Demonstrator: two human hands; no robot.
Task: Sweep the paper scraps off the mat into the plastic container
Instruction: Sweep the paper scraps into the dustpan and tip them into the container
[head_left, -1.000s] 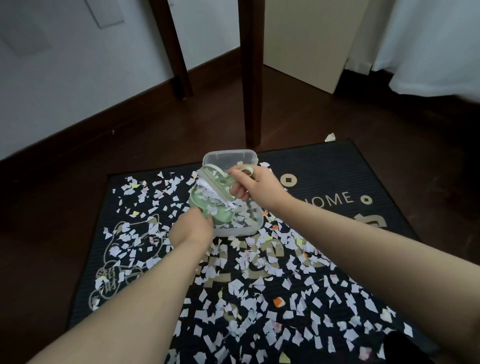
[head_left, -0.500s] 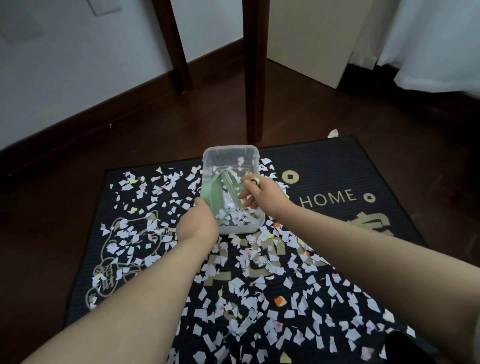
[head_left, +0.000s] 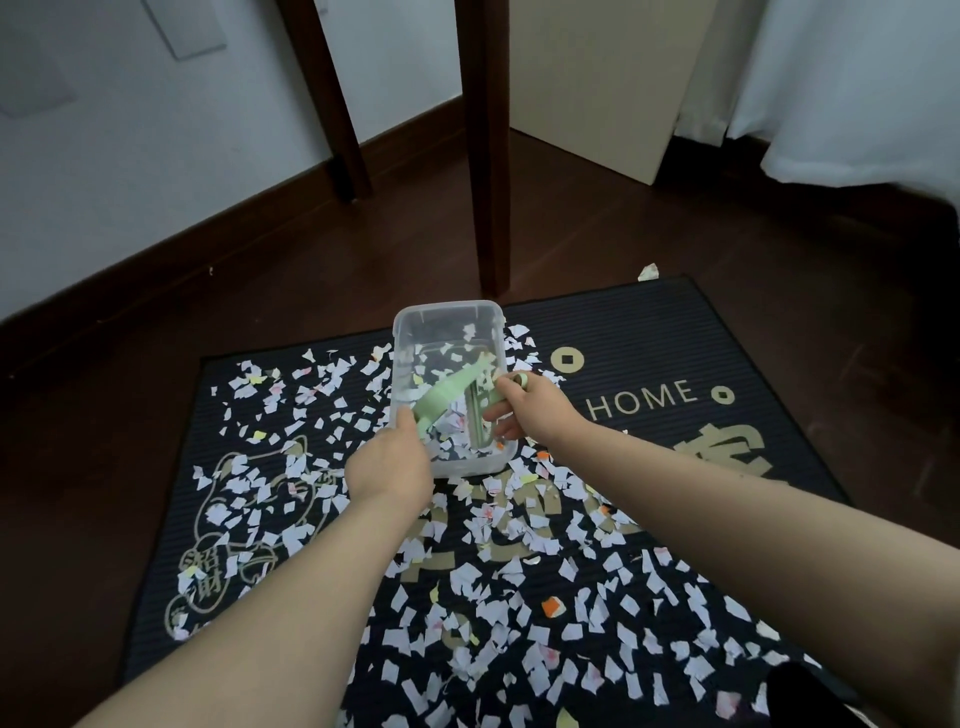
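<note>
The clear plastic container (head_left: 447, 312) is sitting at the far edge of the black doormat (head_left: 649, 338), just in front of a dark wooden furniture leg (head_left: 485, 156). The left hand (head_left: 387, 467) is gripping the near end of a pale green dustpan (head_left: 452, 392), fingers curled round it, and is tilting the pan down into the container. The right hand (head_left: 537, 410) is pinching a small green hand brush (head_left: 480, 415) by its handle. The brush is reaching inside the container beside the pan. A shallow layer of scraps is lying in the near half of the container.

The paper scraps (head_left: 519, 571) are mostly lying spread across the mat, thickest in the near half. One stray scrap (head_left: 648, 271) is lying on the wooden floor (head_left: 260, 291) just past the far edge.

Handling, as a judgement: the scraps are looking thin, limp and very light, so quick strokes or moving air are likely to be scattering them. The ribbed mat surface may be catching their edges. Picking single pieces with the fingers is looking slow, so low, short brush strokes onto the pan lip are advisable. The container is appearing light and may be sliding when nudged, so taking hold at its rim is advisable.
</note>
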